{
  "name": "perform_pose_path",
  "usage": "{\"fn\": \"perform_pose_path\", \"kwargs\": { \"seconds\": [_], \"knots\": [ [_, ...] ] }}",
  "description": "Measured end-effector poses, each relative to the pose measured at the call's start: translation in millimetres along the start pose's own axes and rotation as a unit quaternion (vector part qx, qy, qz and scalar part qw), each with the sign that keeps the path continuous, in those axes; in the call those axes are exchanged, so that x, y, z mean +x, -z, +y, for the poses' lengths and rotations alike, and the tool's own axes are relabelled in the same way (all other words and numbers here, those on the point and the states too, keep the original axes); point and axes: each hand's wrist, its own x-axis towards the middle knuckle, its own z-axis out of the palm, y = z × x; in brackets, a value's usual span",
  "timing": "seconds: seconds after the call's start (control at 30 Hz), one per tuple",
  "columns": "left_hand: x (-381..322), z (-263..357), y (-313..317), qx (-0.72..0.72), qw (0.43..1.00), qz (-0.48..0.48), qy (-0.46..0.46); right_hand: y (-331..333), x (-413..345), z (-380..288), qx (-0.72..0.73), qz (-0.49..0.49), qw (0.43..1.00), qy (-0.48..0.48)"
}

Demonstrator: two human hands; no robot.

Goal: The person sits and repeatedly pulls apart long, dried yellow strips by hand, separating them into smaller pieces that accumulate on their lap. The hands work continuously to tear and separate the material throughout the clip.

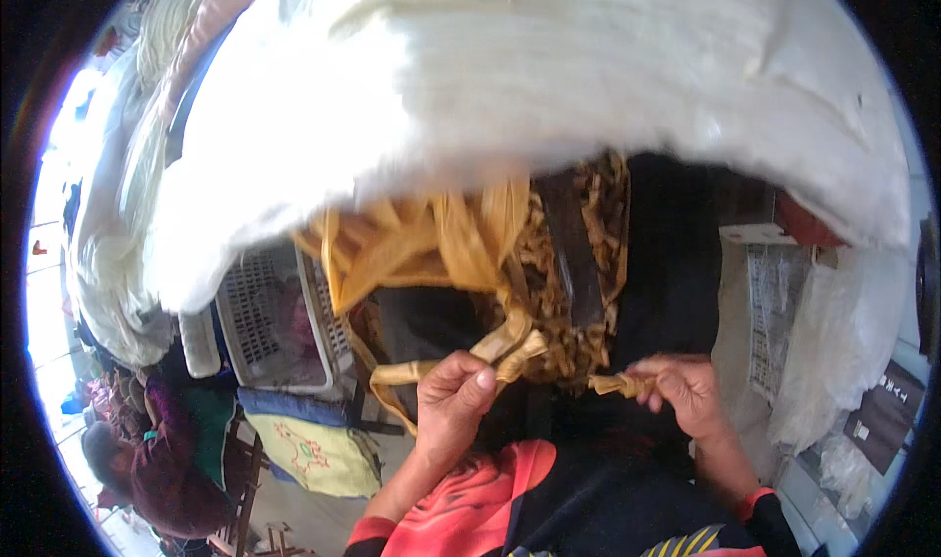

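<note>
Between thumb and fingers, my left hand (457, 395) pinches a tan fabric strip (507, 344) that looks folded or knotted near its end. To the right, my right hand (680, 392) grips a short, knotted tan piece (617, 384), apart from the left one. Above my left hand, wide yellow-tan fabric bands (419, 252) hang down from under a white cover and join the held strip. Many small brown knotted or curled pieces (537, 263) lie beyond my hands, crossed by a dark band (573, 256). What these pieces rest on is hidden.
A large white plastic-like bundle (514, 79) fills the upper view. At left stand a white plastic basket (323, 336) and a seat with a yellow-green cloth (316, 450); another person (169, 469) sits beyond. Plastic-wrapped goods (816, 344) and a dark printed bag (882, 414) are at right.
</note>
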Motion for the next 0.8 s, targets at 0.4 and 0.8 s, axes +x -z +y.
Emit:
{"fn": "perform_pose_path", "kwargs": {
  "seconds": [0.4,0.8],
  "knots": [
    [-73.1,16.5,-23.0,-0.076,0.95,-0.288,0.098,3.6,-41.6,-29.3,-0.099,0.074,0.95,0.287],
    [-68.1,3.9,-37.5,0.122,0.952,-0.277,0.045,-54.2,-33.6,-22.5,-0.129,-0.12,0.938,0.298]
  ]
}}
